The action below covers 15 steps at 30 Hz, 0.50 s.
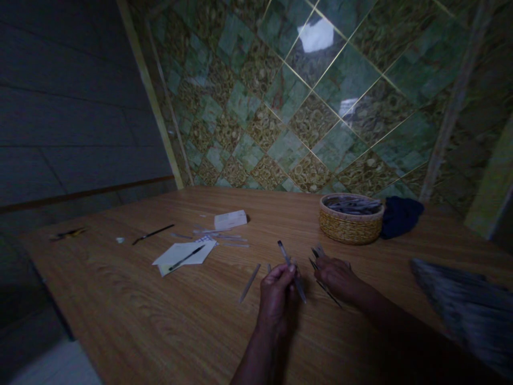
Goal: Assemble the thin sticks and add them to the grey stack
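My left hand (276, 294) is closed on a slim pen (282, 250) with a clear barrel and a dark end, held tilted above the table. To its right, my right hand (335, 275) is bent low over the wood, its fingers closed around thin dark pens (313, 262). Their tips stick out past the fingers, and one long dark piece shows below the hand. How many it grips is hidden. A pale, narrow tube (250, 283) lies on the table just left of my left hand, and parts of others show behind that hand.
A round wicker basket (350, 230) full of slim pieces stands back right, against a dark blue cloth (401, 216). Right lies a blurred grey pile (465, 310). Left are papers (184, 254) with a pen, a white box (230, 220), pale strips (232, 238) and a dark stick (153, 234).
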Motion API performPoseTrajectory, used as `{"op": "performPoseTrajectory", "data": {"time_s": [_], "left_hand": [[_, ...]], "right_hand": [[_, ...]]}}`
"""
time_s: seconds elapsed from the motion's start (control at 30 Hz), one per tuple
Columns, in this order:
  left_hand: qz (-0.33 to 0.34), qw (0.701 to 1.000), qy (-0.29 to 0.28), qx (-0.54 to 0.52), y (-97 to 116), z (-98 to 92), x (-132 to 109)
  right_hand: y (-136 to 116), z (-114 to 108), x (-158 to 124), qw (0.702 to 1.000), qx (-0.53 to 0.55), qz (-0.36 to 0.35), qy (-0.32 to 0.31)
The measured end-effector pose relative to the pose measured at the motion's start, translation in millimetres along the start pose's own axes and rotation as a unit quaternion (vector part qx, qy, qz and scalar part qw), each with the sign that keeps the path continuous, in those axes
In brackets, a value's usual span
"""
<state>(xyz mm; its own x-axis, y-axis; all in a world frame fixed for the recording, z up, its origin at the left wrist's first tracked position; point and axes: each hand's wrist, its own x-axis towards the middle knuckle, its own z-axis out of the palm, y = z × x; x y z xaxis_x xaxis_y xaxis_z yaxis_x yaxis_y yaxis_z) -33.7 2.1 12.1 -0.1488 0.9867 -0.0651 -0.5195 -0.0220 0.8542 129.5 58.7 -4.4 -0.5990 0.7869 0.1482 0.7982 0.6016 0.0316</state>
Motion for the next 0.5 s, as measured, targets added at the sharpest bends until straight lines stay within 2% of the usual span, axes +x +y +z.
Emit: {"op": "performPoseTrajectory", "data": {"time_s": [0.23, 0.5], "left_hand": [[-0.006, 1.0, 0.0, 0.003, 3.8, 1.2, -1.5], [0.016, 0.999, -0.006, 0.036, 2.2, 3.0, -4.8]], "right_hand": [[15.5, 5.6, 1.3, 0.997, -0.043, -0.062, -0.012], [26.1, 0.0, -14.2, 0.997, -0.046, -0.061, -0.011]]}}
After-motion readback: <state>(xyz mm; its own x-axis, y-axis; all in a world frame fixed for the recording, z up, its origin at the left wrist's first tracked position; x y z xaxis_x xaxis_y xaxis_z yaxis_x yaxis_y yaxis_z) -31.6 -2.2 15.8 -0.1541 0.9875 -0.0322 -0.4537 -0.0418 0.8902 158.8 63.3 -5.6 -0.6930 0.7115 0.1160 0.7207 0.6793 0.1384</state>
